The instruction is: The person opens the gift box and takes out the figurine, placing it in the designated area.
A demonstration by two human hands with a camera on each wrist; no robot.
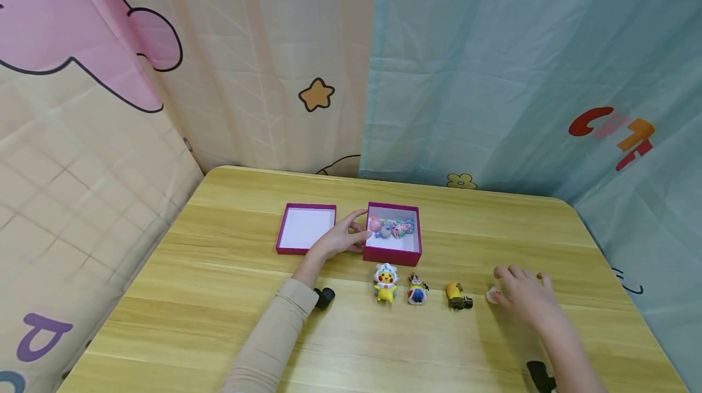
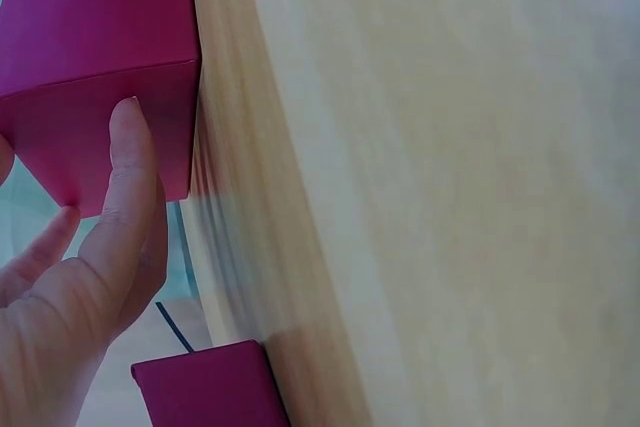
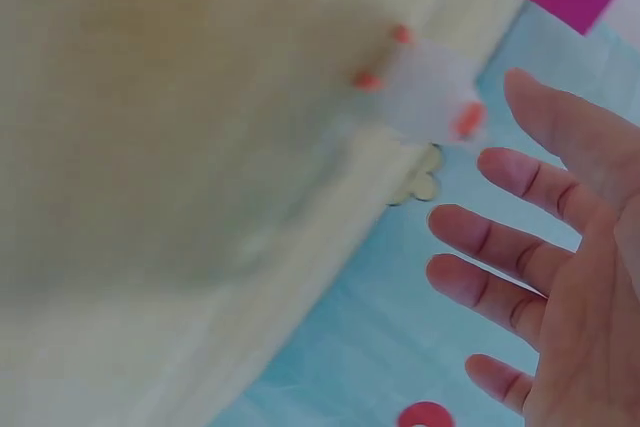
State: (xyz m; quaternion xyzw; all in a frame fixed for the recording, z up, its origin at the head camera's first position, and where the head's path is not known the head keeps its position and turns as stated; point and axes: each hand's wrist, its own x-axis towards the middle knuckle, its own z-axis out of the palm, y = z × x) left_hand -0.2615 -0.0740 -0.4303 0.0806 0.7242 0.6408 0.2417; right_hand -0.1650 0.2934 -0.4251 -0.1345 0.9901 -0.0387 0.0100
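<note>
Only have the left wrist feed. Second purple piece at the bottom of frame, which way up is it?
Observer: That's the lid. Head view shows its white inside facing up.
Operator: Can't see into the box. Anything there?
Observer: Yes, a few small figures.
Operator: What's happening on the right?
Observer: Right hand is open beside a small white toy.
</note>
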